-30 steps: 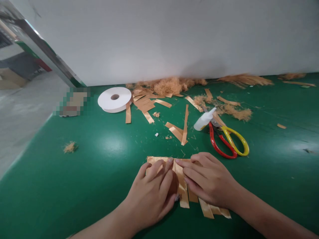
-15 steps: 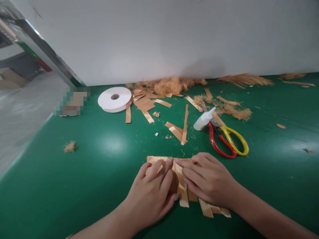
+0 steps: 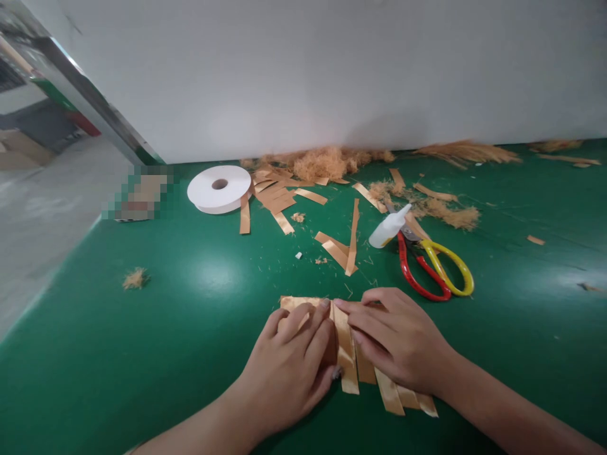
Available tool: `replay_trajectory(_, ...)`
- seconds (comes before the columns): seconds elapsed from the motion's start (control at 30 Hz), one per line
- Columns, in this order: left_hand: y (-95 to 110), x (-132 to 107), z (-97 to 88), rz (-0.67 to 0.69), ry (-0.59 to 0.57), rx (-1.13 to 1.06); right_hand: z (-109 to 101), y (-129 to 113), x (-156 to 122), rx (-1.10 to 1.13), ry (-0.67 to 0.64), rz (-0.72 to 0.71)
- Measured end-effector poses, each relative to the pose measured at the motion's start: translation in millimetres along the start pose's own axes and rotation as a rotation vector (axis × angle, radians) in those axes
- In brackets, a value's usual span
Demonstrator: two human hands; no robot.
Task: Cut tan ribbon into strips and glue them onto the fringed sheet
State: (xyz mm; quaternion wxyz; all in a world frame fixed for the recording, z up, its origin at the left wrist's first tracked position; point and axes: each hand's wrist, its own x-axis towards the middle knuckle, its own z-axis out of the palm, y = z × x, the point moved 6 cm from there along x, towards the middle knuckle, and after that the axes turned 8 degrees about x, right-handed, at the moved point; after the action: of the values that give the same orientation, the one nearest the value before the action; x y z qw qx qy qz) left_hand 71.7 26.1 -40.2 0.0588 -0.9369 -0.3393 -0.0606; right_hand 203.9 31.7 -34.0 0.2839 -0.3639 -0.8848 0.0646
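Several flat golden-brown ribbon strips (image 3: 348, 360) lie side by side on the green table, with their lower ends fanned out to the right. My left hand (image 3: 289, 357) rests on the left part of them, fingers spread and index fingertip pressing near the top edge. A small greyish spot shows at its thumb tip; I cannot make out what it is. From the other side, my right hand (image 3: 403, 341) lies over the strips with fingers apart. Its index fingertip touches the top of the middle strip, close to the left index finger. My palms hide parts of the strips.
Beyond my hands are loose strips (image 3: 337, 254), red-and-yellow-handled scissors (image 3: 424, 268) and a white squeeze bottle (image 3: 389, 227) leaning on them. A white tape roll (image 3: 203, 189), frayed fibre (image 3: 322, 163) and a blurred-out item (image 3: 145, 196) lie farther back, before a pale wall (image 3: 308, 76).
My right hand has shifted slightly, its fingers lifting and spreading a little at the middle strip. The right-hand strip ends have moved slightly left. My left hand stays put.
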Motion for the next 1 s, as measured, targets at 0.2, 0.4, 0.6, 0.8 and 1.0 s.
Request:
replay_trajectory(0.2, -0.3, -0.9, 2.1, -0.006, -0.009, -0.009, -2.6, 1.4, -0.2, 0.02, 0.052, 0.0)
replay_trajectory(0.4, 2.1, -0.2, -2.8, 0.04, 0.043, -0.009, -2.7, -2.4, 0.4, -0.031, 0.05, -0.036)
replay_trajectory(0.6, 2.0, 0.7, -7.1, 0.041, 0.086, -0.008, -3.9, -4.3, 2.4, -0.049, 0.048, -0.045)
replay_trajectory(0.8, 2.5, 0.4, -5.1, 0.037, 0.078, -0.011, -2.8, -4.5, 2.1, -0.054, 0.037, -0.04)
replay_trajectory(1.0, 2.6, -0.5, -5.3, 0.043, 0.084, -0.021, -2.0, -5.1, -1.0, -0.055, 0.04, -0.072)
